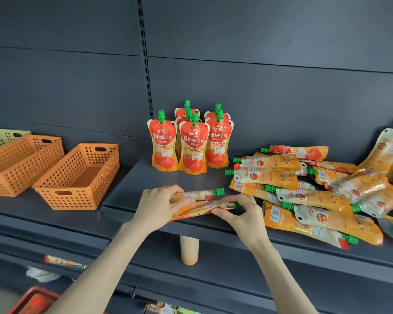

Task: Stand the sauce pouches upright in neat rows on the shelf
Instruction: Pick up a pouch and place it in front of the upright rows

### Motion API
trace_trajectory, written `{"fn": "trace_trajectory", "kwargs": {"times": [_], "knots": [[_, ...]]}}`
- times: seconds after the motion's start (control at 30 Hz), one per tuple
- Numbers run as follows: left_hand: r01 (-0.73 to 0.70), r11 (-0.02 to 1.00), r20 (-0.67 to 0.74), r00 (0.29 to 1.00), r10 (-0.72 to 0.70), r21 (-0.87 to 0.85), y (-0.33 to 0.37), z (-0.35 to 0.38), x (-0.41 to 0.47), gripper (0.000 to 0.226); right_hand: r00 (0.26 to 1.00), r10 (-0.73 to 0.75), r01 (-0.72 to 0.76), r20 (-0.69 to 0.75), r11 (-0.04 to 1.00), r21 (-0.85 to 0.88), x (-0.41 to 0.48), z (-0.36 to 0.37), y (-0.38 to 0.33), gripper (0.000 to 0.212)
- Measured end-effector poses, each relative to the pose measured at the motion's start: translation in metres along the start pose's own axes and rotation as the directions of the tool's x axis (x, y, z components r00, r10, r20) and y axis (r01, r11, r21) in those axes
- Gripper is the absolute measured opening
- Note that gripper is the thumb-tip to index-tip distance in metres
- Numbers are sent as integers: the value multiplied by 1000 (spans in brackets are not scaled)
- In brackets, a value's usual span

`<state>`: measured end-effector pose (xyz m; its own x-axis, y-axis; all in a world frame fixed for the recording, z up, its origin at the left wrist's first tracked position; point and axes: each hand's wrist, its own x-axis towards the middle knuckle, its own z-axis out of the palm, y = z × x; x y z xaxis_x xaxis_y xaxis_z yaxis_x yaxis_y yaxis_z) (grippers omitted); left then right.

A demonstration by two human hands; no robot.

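Note:
Several red-and-orange sauce pouches with green caps point(192, 146) stand upright in short rows at the back of the dark shelf point(132, 191). A loose pile of the same pouches point(304, 193) lies flat on the right. Near the shelf's front edge, my left hand point(161, 207) grips two pouches lying sideways, the upper pouch point(200, 194) and the lower pouch point(202, 208), caps pointing right. My right hand point(241, 214) pinches the cap end of the lower pouch.
Two orange perforated baskets point(77, 177) point(21, 162) and a pale green one point(2, 137) sit on the left part of the shelf. A slotted upright point(145, 57) runs up the back panel. Below the shelf hang a pale tube point(189, 250) and packets.

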<state>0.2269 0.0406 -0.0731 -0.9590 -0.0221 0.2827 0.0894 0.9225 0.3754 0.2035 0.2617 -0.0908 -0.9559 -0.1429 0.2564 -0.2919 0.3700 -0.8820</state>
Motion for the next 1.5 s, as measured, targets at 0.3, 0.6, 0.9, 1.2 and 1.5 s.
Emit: {"fn": "trace_trajectory", "kwargs": {"times": [0.3,0.6,0.9,1.2,1.5], "knots": [[79,786,-58,988,-145,-613,18,-13,13,48,972,-167,177,-164,983,45,32,-13,-39,24],[56,506,-91,961,-261,-861,3,0,44,48,924,-363,342,-118,924,-170,82,8,-75,28],[30,466,-62,982,-181,-884,-35,7,68,43,933,-325,306,-151,942,-137,104,48,-80,83],[124,569,123,992,-41,-813,-74,22,58,62,994,104,-91,-31,958,272,58,82,-12,54],[121,589,75,992,-103,-799,-72,17,60,52,972,113,-91,-206,989,114,63,83,-12,40]]}}
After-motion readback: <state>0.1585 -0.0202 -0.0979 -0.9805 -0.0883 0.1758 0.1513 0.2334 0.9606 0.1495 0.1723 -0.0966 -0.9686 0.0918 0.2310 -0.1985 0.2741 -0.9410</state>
